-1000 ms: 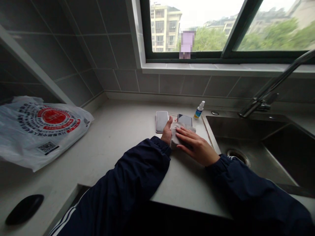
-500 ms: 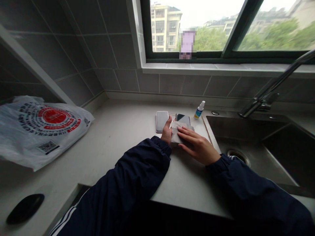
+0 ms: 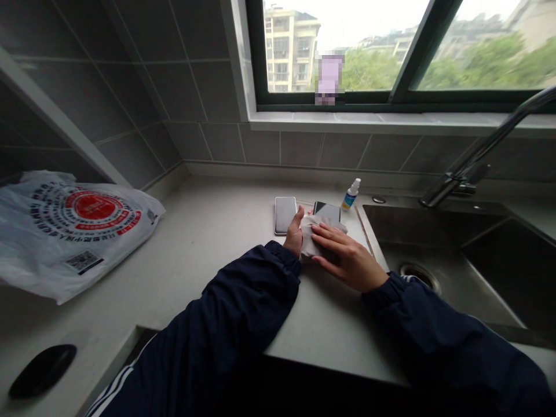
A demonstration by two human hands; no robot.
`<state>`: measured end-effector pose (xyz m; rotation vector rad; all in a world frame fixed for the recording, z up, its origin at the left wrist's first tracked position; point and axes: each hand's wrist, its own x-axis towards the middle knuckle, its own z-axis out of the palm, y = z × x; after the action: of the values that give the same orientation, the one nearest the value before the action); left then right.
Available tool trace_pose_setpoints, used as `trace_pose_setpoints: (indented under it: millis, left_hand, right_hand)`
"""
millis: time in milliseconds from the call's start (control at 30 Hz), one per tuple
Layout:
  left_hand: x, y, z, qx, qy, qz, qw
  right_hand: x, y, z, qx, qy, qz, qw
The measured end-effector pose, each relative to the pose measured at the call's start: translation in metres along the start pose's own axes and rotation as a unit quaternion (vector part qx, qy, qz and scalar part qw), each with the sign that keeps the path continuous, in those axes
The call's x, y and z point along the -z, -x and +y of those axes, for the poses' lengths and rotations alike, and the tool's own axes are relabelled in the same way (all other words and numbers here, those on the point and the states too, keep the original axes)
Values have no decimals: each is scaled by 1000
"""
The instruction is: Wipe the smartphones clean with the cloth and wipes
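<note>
A grey cloth [image 3: 311, 238] sits bunched between my two hands on the pale countertop [image 3: 208, 231]. My left hand [image 3: 294, 233] grips its left edge from the side, with the thumb raised beside a silver-backed phone [image 3: 285, 215]. My right hand [image 3: 343, 256] lies over the cloth, fingers pressing on it. A dark-screened phone [image 3: 326, 211] lies partly under the cloth, its lower part hidden. Whatever else the cloth covers cannot be seen. A small spray bottle with a blue label [image 3: 351, 196] stands just beyond the phones.
A white plastic bag with a red print [image 3: 73, 231] lies on the counter at the left, and a black oval object [image 3: 42, 370] sits near the front. On the right are a steel sink [image 3: 434, 255] and a faucet [image 3: 456, 182]. A tiled wall and window stand behind.
The grey cloth and my right hand have slid slightly to the right across the dark phone. My left hand has barely moved.
</note>
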<state>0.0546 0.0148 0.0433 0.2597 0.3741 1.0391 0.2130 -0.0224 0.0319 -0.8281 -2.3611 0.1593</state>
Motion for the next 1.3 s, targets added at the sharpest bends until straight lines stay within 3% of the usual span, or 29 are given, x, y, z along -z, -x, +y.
trace_pose_setpoints:
  millis: [300,500,1167,1300]
  left_hand:
    - [2,0,-1,-4,22,3,1000]
    - [8,-2,-1,40,31,-14,999]
    - [6,-2,-4,-5,35,13,999]
    - [6,-1,-4,2,31,-3,1000]
  right_hand:
    - [1,1,1,9,-5,-20,1000]
    - [-1,2,-1,0,-17,-11,1000]
    - [2,1,-1,3,-11,-37,999]
    - [1,1,-2,0,-18,-34,999]
